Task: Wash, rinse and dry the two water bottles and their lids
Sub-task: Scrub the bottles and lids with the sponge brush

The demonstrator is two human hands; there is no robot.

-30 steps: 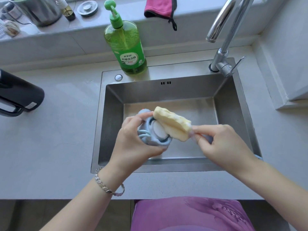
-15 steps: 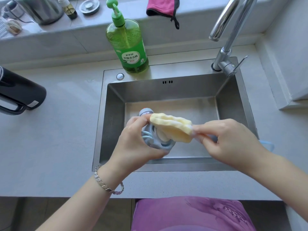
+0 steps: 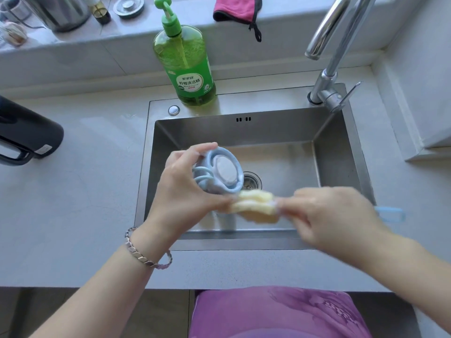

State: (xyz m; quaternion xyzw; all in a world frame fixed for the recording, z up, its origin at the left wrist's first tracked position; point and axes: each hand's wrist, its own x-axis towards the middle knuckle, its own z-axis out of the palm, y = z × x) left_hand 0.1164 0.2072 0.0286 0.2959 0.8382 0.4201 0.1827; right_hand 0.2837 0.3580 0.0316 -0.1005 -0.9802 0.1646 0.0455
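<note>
Contact has shifted: the yellow sponge point(image 3: 253, 206), a moment ago across the face of the pale blue lid point(image 3: 219, 174), now rubs its lower rim. The left hand point(image 3: 185, 191) grips the lid over the sink point(image 3: 268, 132); the right hand point(image 3: 329, 215), blurred, pinches the sponge. Washing seems unfinished.

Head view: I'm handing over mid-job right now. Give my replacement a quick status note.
Left hand: grips the pale blue round plastic lid over the stainless steel sink.
Right hand: blurred, holds the yellow sponge just below the lid.
Black handled bottle sits on the grey counter left of the sink; other bottle and lid not in view.
Done: nothing clearly finished; lid scrub apparently in progress.
Left: rinsing, drying, both bottles; chrome tap shows no water.
</note>
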